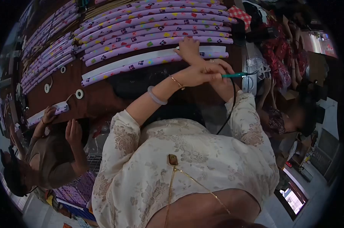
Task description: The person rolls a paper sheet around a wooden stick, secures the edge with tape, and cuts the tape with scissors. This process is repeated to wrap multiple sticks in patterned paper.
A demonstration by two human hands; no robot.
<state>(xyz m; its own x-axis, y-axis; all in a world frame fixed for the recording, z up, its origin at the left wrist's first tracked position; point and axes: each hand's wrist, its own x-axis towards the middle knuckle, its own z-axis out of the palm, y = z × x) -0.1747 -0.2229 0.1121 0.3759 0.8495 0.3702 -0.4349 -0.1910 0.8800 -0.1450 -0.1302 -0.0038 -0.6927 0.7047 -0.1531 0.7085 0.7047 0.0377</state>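
My left hand [208, 72] is closed around a slim teal tool [236, 75], which points right; a dark cord hangs beside it. My left forearm crosses over my right arm. Beyond it, my right hand [189, 47] lies palm down on a purple patterned roll with a white strip [210, 49], its thumb apart from the fingers. That roll is the nearest one to me. Behind it, several similar purple rolls [156, 41] lie side by side.
More purple rolls [50, 64] lie at the left, near white tape rolls [79, 94]. A person [54, 155] at the left handles a short patterned piece [46, 114]. Another person [280, 119] is at the right, near red bundles [272, 57] and a clear plastic bag [258, 67].
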